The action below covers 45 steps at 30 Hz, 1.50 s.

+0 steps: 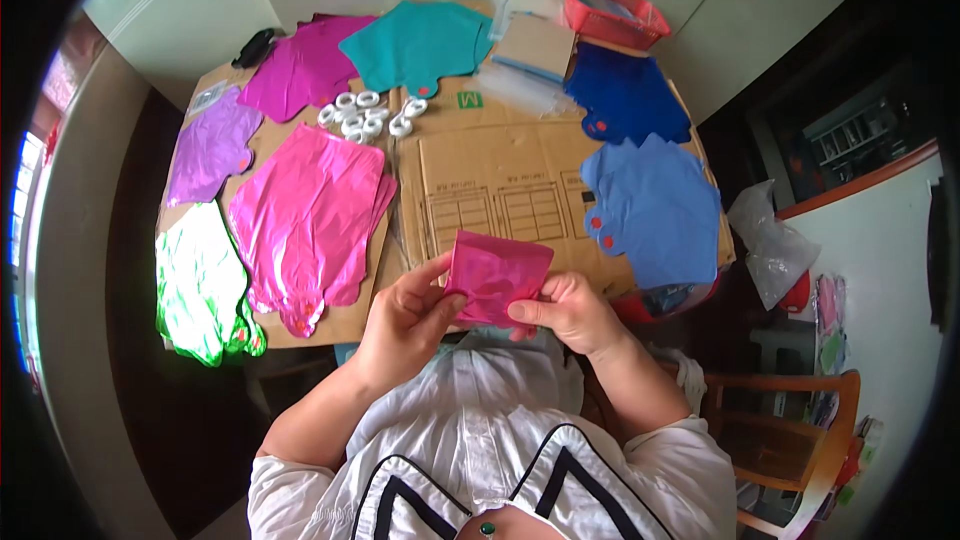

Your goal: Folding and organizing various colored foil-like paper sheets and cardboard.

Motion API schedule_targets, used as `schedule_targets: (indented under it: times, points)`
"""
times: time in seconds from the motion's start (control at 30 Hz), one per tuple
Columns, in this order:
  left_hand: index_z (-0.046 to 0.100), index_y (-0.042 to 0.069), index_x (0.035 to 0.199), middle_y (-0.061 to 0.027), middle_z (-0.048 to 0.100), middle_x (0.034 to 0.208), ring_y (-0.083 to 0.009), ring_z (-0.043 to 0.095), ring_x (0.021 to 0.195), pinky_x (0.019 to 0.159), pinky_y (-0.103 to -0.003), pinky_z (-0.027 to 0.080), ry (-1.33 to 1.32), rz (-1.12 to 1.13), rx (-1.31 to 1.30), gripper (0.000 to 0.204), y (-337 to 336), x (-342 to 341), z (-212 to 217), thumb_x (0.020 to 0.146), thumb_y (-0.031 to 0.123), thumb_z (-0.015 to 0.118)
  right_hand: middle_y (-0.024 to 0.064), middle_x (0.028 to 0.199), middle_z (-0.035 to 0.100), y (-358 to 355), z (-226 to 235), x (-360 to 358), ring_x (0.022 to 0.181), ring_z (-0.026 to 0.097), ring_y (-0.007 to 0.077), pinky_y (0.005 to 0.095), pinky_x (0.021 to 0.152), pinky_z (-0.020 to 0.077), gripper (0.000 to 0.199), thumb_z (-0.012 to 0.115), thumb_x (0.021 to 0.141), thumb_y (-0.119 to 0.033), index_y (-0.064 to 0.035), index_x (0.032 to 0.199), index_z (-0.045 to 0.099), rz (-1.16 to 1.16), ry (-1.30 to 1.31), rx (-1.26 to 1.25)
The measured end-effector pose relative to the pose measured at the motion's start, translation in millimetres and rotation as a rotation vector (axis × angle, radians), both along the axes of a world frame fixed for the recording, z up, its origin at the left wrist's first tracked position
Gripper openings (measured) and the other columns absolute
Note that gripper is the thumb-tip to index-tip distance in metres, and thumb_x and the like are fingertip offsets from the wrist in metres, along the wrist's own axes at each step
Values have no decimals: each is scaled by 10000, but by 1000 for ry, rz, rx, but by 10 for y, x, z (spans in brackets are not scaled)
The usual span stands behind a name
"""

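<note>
Between my two hands, just over the near edge of the table, is a folded magenta foil balloon [502,273], flat and roughly square. My left hand [405,325] pinches its left side, thumb on top. The right side is gripped by my right hand [572,314], its thumb pressed on the lower corner and some fingers hidden beneath. Left of my hands lies a stack of flat shiny pink foil balloons [308,215]. To the right are light blue flat balloons [655,208] with red dots at their necks.
Cardboard [450,155] covers the table. Around it lie green [203,275], lilac [207,150], purple [305,65], teal [415,40] and dark blue [628,90] flat balloons. White ribbon rolls [352,122], clear bags [525,88] and a red basket [640,30] sit farther back. A wooden chair [835,420] stands right.
</note>
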<state>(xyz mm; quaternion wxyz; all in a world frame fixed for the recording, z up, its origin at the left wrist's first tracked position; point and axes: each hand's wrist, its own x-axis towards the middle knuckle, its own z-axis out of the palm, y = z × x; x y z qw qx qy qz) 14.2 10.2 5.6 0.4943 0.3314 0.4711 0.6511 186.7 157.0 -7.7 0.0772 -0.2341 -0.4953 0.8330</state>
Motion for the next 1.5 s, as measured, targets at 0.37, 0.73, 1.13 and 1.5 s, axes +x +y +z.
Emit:
schedule_targets:
  times: [0.37, 0.73, 1.13, 1.5]
  points:
    - [630, -37, 1194, -134, 713, 1024, -176, 682, 921, 832, -322, 547, 529, -229, -74, 309, 1692, -1003, 316, 930, 125, 640, 71, 809, 717, 820, 118, 214, 670, 680, 122, 238, 588, 532, 84, 687, 887, -79, -7, 918, 717, -422, 14, 442]
    - [730, 63, 1064, -127, 709, 1066, -241, 663, 1003, 857, -354, 516, 1258, -540, -250, 310, 3659, -1742, 197, 866, 299, 701, 95, 811, 713, 1100, 203, 672, 629, 666, 147, 249, 556, 501, 94, 721, 863, -99, -19, 908, 704, -507, 50, 253]
    - [758, 96, 1025, -82, 740, 968, -181, 671, 937, 883, -326, 501, 1248, -554, -319, 258, 3824, -1902, 203, 840, 273, 722, 88, 809, 710, 1138, 67, 677, 628, 665, 145, 250, 546, 500, 98, 722, 863, -101, -24, 923, 708, -496, 61, 195]
    - [697, 16, 917, -164, 678, 937, -342, 643, 899, 812, -422, 515, 1681, -484, -20, 174, 3790, -1690, 146, 910, 120, 558, 112, 831, 719, 1126, 58, 688, 646, 664, 144, 256, 578, 517, 121, 717, 869, -109, -24, 953, 704, -476, 59, 164]
